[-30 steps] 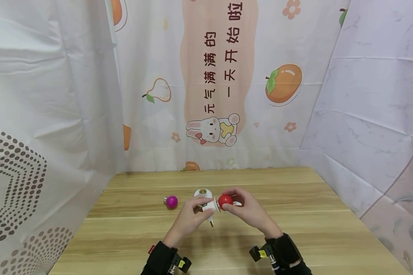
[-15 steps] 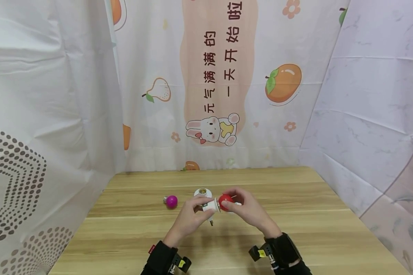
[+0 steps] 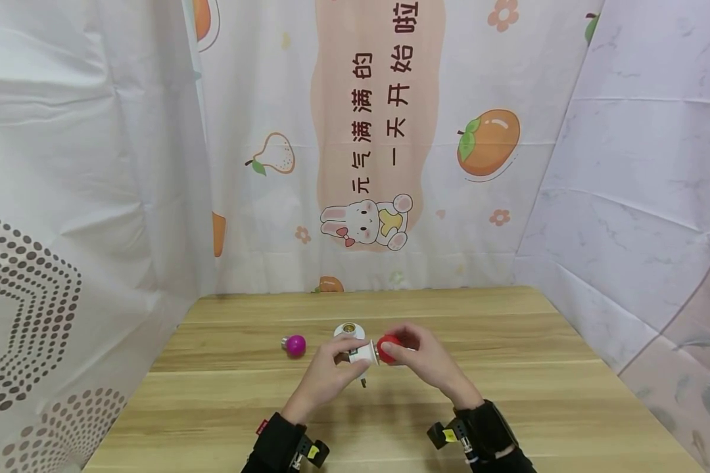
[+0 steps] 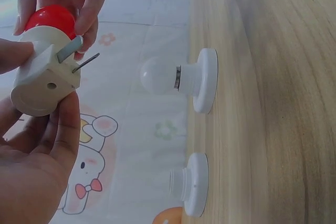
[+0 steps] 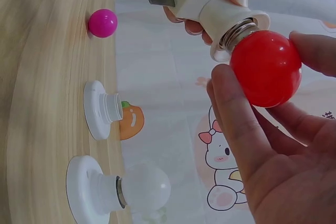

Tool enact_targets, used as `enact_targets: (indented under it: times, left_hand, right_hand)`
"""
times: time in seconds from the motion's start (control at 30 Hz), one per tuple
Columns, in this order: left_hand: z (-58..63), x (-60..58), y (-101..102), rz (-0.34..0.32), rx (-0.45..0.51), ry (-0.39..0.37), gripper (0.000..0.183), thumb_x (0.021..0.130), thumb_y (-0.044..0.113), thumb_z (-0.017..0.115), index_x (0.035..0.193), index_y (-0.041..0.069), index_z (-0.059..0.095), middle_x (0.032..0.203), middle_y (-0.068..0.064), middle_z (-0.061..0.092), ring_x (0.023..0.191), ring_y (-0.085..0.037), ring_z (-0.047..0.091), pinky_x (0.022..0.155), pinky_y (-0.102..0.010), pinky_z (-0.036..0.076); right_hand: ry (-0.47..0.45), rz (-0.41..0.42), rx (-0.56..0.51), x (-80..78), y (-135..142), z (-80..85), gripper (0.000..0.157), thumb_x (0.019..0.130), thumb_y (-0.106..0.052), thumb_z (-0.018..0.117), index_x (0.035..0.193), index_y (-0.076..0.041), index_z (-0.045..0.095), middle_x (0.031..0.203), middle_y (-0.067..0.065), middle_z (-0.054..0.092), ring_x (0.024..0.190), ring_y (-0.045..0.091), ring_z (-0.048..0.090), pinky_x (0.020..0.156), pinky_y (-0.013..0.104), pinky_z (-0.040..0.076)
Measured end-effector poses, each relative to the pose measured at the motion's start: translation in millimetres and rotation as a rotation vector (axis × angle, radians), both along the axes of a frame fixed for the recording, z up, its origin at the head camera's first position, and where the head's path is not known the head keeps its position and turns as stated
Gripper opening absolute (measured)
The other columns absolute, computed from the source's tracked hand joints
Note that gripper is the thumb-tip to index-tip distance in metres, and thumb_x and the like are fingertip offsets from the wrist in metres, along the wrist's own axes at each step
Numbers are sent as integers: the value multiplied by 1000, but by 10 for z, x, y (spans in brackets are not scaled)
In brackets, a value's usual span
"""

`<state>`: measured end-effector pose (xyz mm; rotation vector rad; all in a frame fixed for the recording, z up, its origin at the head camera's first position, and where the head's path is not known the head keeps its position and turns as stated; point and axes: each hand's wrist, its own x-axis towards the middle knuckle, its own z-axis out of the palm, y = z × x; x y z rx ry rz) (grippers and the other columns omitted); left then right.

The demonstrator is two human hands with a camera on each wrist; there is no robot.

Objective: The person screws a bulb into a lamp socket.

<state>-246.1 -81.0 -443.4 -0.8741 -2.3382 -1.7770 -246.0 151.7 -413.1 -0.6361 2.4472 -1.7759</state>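
Note:
My left hand [image 3: 325, 374] grips a white plug-in lamp socket [image 4: 39, 85], its two metal prongs facing outward in the left wrist view. The right hand [image 3: 430, 364] pinches a round red light bulb [image 5: 265, 69] between thumb and fingers. In the right wrist view the bulb's silver screw base [image 5: 239, 34] sits at the socket's mouth, with some thread still showing outside the rim. Both things are held above the table, socket and bulb roughly in line. How deep the thread reaches inside is hidden.
On the wooden table [image 3: 242, 407] lies a magenta bulb [image 3: 296, 346], to the left. Behind the hands stand a white round-based lamp holder [image 5: 97, 109] without a bulb and another holder [image 5: 86, 190] bearing a white bulb [image 5: 147, 187]. A printed curtain [image 3: 260, 217] hangs behind the table.
My right thumb has shifted up and over the red bulb, uncovering more of its lower side. The left hand keeps the socket almost where it was.

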Motion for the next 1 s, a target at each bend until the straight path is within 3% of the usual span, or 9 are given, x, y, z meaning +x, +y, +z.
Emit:
enact_targets:
  times: [0.1, 0.27, 0.43, 0.53, 0.77, 1.0]
  left_hand:
    - [-2, -7, -2, -1, -2, -10, 34, 94, 18, 73, 126, 5, 71, 119, -9, 65, 108, -34, 60, 90, -29, 53]
    - [3, -5, -1, 10, -8, -8, 33, 95, 19, 72, 126, 6, 71, 118, -5, 65, 106, -24, 60, 89, -29, 54]
    - [14, 3, -4, 13, 0, -40, 32, 95, 17, 73, 125, 5, 71, 121, -7, 64, 104, -18, 59, 88, -28, 53]
    - [14, 3, -9, 21, 0, -52, 32, 95, 16, 73, 125, 4, 71, 124, -9, 64, 103, -19, 60, 87, -27, 53]
    - [13, -2, -34, 36, 4, -64, 33, 96, 18, 72, 126, 4, 71, 128, -12, 62, 102, -20, 60, 85, -29, 53]
    - [16, -17, -36, 46, -13, -69, 33, 95, 18, 72, 125, 5, 71, 126, -9, 63, 102, -20, 60, 87, -33, 53]
  right_hand:
    - [18, -34, 16, 1, -8, -7, 38, 96, -30, 72, 122, -4, 64, 110, 11, 67, 99, 27, 65, 80, 39, 60]
    - [87, -85, 9, -2, -24, -28, 39, 93, -28, 77, 126, -10, 65, 119, 10, 66, 105, 27, 63, 82, 31, 57]
    - [196, -6, -49, -11, -24, -56, 23, 94, -14, 75, 116, -9, 72, 123, 13, 64, 107, 30, 63, 79, 32, 60]
    - [228, 60, -58, -12, -3, -65, 21, 93, -12, 75, 113, -5, 74, 126, 16, 62, 109, 30, 63, 82, 32, 60]
    - [200, 190, -49, -36, 72, -62, 42, 90, -4, 77, 130, -3, 66, 135, 19, 57, 114, 33, 63, 89, 34, 57]
    - [166, 221, -15, -44, 95, -41, 50, 89, 4, 73, 137, -5, 62, 139, 20, 54, 120, 38, 59, 92, 34, 56]
